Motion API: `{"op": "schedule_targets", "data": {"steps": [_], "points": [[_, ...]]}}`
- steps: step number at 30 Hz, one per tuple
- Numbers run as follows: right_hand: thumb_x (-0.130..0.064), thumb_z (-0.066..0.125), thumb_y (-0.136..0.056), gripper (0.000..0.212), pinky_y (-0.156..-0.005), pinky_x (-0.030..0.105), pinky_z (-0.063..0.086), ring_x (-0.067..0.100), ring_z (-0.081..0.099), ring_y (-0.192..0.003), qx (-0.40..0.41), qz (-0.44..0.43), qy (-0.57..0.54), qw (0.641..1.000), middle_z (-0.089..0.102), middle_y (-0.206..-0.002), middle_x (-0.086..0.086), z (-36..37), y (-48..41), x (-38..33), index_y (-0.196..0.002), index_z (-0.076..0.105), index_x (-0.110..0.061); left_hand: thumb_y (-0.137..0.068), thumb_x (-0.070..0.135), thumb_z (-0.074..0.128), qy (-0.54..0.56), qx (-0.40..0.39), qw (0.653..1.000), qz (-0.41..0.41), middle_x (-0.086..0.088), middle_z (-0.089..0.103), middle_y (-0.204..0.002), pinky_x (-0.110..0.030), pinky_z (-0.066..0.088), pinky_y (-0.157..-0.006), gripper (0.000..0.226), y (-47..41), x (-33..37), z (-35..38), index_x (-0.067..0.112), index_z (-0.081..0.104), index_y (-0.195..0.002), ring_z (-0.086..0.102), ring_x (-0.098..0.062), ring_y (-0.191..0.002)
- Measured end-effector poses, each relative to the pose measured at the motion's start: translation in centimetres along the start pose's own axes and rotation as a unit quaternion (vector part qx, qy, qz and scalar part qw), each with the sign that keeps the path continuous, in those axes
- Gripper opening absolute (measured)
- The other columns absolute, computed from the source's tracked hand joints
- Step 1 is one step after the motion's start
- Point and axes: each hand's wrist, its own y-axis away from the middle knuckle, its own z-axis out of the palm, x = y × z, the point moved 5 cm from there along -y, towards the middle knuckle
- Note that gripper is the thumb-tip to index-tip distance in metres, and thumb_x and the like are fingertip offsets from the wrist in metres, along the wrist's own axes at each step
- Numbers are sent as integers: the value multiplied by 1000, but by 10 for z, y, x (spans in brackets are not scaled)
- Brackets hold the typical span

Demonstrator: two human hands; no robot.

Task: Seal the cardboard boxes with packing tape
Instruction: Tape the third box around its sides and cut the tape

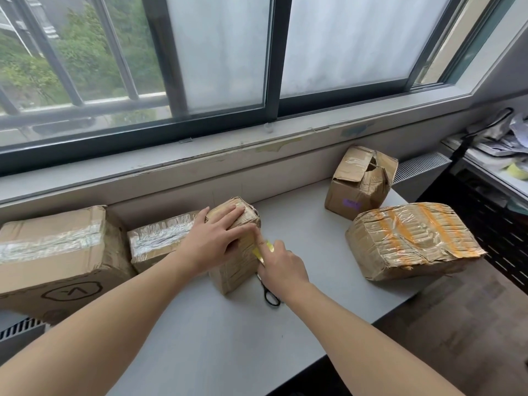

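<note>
As the right hand [281, 270] pinches yellow tape [262, 250], scissors [271, 297] lie beneath it.

Cardboard boxes [234, 247] creased, glossy clear tape; table [223, 332] smooth matt grey; scissors [270, 294] black handles.

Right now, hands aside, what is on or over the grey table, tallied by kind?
Cardboard boxes: 5
Scissors: 1
Yellow tape strip: 1
Total: 7
</note>
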Motion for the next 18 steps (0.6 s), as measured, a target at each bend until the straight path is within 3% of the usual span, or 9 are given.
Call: {"op": "schedule_targets", "data": {"steps": [4,8,11,14,18], "points": [[-30,43,-105,82,-69,40,38,38,60,-94,-2,11,-7,1000,43,-115,13,6,0,-2,-158,-19,-39,-91,44,45,1,-2,1000,-3,-4,56,-148,-69,45,-99,43,-2,3,-3,45,60,-131,53,-29,-138],[-32,45,-104,81,-69,40,39,39,61,-94,-5,9,-27,1000,43,-115,12,5,-6,-7,-161,-13,-37,-88,51,37,56,-5,998,-37,2,50,-155,-69,39,-103,47,-6,-5,-6,51,58,-131,44,-25,-146],[-32,47,-103,84,-66,39,38,37,61,-91,11,4,-24,1000,44,-114,12,0,-8,-10,-162,-13,-36,-83,67,34,102,-49,988,-108,14,28,-166,-63,33,-111,69,-11,-14,-10,46,39,-149,23,-13,-154],[-34,48,-102,84,-64,39,38,36,61,-88,20,-6,-12,1000,45,-115,12,-3,-10,-14,-162,-12,-35,-87,69,48,25,-110,986,-124,10,3,-171,-60,31,-116,91,-21,-19,-9,30,13,-162,5,-18,-157],[-33,49,-101,85,-62,38,37,35,62,-85,29,3,-16,999,47,-116,13,-5,-14,-11,-162,-10,-33,-94,66,47,-13,-146,984,-106,7,-7,-172,-66,9,-122,91,-36,-16,-3,30,1,-164,-9,-16,-158]]}}
